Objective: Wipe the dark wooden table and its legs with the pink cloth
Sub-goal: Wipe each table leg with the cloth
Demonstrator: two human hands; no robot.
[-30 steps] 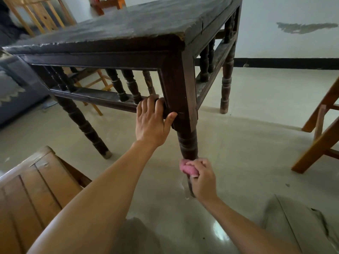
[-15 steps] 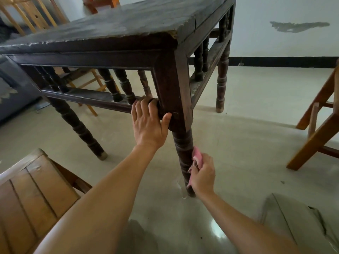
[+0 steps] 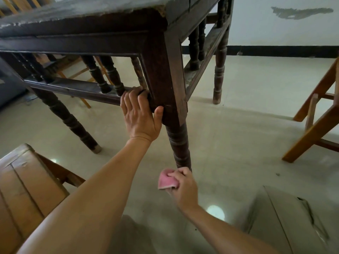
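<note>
Nearest, the R hand [image 3: 183, 186] pinches the pink cloth [image 3: 167, 181], folded & pale, at the foot of the front leg [image 3: 178, 145]; the hand hides the leg's tip, so cloth-to-wood contact can't be told. Higher up, the L hand [image 3: 140, 116] curls its fingers over the lower rail [image 3: 73, 88], thumb on the corner post. The dark wooden table [image 3: 91, 13] has a worn, scuffed top, cut off by the frame. A light wood bench [image 3: 27, 180] sits lower left & chair legs [image 3: 315, 125] at right, both cropped. Beyond, a wall w/ a grey patch [image 3: 300, 12].
</note>
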